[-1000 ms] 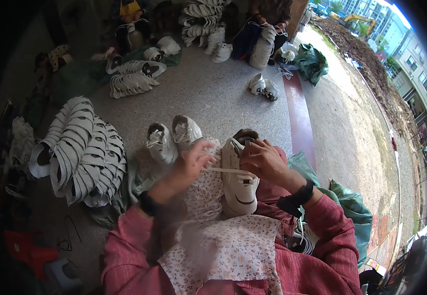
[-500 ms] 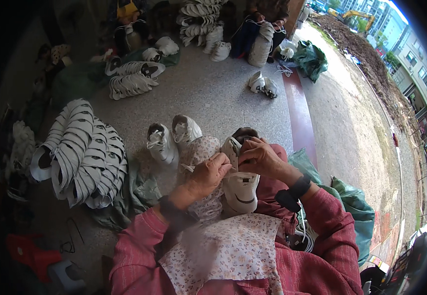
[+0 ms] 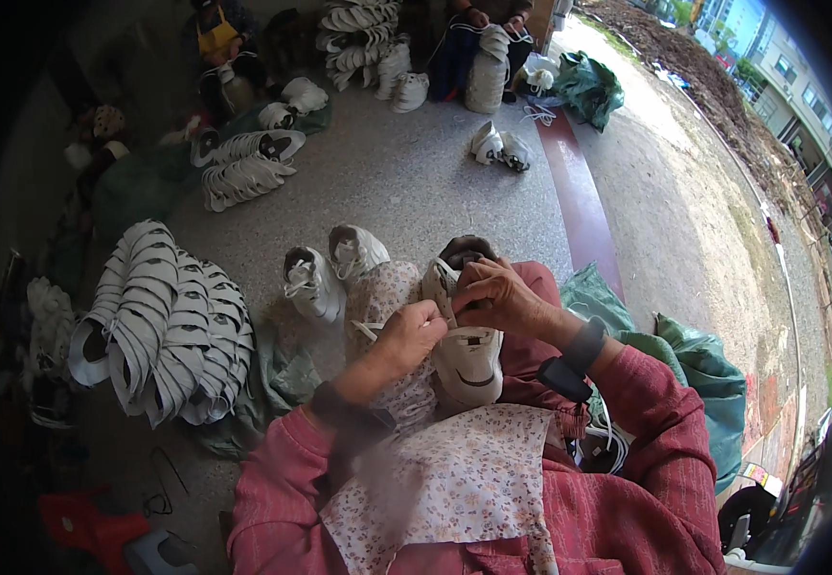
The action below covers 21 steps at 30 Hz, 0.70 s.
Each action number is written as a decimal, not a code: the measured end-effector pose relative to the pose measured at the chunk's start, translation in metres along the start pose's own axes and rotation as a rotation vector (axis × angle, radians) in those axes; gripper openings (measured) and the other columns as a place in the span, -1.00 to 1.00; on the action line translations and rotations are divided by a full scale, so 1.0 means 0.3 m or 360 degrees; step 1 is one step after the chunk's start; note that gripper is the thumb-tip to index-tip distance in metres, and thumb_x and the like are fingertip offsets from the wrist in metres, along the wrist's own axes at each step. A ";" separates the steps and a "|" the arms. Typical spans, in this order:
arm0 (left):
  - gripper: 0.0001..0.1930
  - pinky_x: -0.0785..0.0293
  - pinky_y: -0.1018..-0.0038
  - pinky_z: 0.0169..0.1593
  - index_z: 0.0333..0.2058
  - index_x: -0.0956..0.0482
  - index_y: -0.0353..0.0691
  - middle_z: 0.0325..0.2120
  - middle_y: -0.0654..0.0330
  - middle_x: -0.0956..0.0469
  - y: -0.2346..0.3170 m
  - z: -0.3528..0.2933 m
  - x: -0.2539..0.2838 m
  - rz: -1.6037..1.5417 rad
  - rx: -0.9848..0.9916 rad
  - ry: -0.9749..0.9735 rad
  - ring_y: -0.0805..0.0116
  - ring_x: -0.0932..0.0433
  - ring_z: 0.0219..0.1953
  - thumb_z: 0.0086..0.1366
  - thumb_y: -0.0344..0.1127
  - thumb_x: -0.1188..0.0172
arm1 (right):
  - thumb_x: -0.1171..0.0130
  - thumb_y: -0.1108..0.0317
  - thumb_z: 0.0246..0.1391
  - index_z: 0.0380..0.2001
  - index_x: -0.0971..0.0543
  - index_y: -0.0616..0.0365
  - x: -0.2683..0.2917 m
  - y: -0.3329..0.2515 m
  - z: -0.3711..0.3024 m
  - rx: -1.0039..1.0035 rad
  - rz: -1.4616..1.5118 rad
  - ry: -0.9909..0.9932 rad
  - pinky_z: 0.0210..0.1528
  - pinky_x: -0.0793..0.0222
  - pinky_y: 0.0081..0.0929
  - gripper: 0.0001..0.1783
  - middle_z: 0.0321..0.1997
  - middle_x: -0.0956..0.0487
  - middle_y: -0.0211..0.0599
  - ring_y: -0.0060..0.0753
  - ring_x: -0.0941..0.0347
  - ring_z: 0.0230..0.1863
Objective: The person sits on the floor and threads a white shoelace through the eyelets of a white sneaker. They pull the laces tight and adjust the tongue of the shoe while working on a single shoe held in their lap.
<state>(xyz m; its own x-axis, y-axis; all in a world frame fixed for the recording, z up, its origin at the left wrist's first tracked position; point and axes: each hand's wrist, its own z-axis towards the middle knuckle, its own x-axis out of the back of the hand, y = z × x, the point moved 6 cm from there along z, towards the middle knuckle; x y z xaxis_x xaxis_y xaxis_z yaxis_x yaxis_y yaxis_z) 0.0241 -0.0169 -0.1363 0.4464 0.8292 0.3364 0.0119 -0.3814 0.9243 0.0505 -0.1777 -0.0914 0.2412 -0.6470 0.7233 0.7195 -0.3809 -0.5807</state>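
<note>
A white shoe upper (image 3: 468,364) rests on my lap, toe towards me, its dark-lined opening at the far end. My left hand (image 3: 406,340) is closed at the shoe's left side, and a short white shoelace end (image 3: 368,332) sticks out beside it. Over the lacing area my right hand (image 3: 502,302) bends its fingers in a pinch; what they hold is hidden. A floral apron (image 3: 454,470) covers my lap. Just beyond my knees, two laced white shoes (image 3: 334,273) stand on the floor.
Nested stacks of white uppers (image 3: 167,326) stand at left, with more farther back. Green sacks (image 3: 698,374) lie at right. Two small white shoes (image 3: 500,147) sit on the speckled floor. Two co-workers (image 3: 219,43) handle uppers at the back. A red object (image 3: 90,522) lies lower left.
The view has shifted slightly, so the surroundings sit differently in the picture. Both hands stay at the shoe, with only small finger movement.
</note>
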 end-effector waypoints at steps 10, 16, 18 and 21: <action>-0.77 -0.32 0.58 -0.29 -0.34 -0.48 -0.27 -0.46 0.43 -0.40 -0.031 0.003 -0.004 -0.0217 -0.0146 -0.0060 0.61 -0.33 -0.37 0.43 -0.22 -0.12 | -0.45 0.36 -0.17 -0.42 -0.70 -0.07 -0.018 0.015 0.000 -0.0121 0.0008 -0.0048 0.18 -0.13 -0.32 -0.83 -0.28 -0.50 -0.57 -0.51 -0.43 -0.05; -0.83 -0.41 0.50 -0.15 -0.22 -0.50 -0.24 -0.39 0.28 -0.51 0.037 0.009 0.013 0.0400 -0.0262 0.0033 0.49 -0.44 -0.27 0.36 -0.28 -0.22 | -0.45 0.34 -0.17 -0.42 -0.71 -0.05 -0.018 0.038 -0.010 -0.0196 0.0061 -0.0074 0.15 -0.14 -0.31 -0.84 -0.29 -0.52 -0.55 -0.47 -0.45 -0.08; -0.76 -0.44 0.43 -0.07 -0.15 -0.50 -0.21 -0.31 0.20 -0.54 0.074 0.006 0.046 0.0421 -0.0404 0.0017 0.38 -0.50 -0.21 0.26 -0.34 -0.33 | -0.46 0.34 -0.18 -0.42 -0.71 -0.05 -0.017 0.041 -0.004 -0.0217 0.0078 -0.0117 0.16 -0.13 -0.29 -0.83 -0.29 -0.53 -0.55 -0.46 -0.45 -0.09; -0.53 -0.44 0.28 0.04 -0.08 -0.48 -0.17 -0.15 0.17 -0.54 0.242 -0.022 0.077 0.1047 -0.1245 0.0405 0.15 -0.50 -0.04 0.03 -0.39 -0.45 | -0.46 0.39 -0.19 -0.39 -0.74 -0.04 -0.019 0.041 0.009 -0.0214 0.0030 -0.0173 0.07 -0.25 -0.33 -0.81 -0.31 -0.54 -0.53 -0.44 -0.46 -0.13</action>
<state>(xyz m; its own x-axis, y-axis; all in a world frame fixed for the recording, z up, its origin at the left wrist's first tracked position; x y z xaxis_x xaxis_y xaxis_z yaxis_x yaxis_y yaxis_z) 0.0293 -0.0227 -0.0602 -0.0469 0.6506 0.7580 -0.7857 -0.4926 0.3742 0.0597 -0.1770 -0.1016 0.3281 -0.5821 0.7440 0.6224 -0.4592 -0.6338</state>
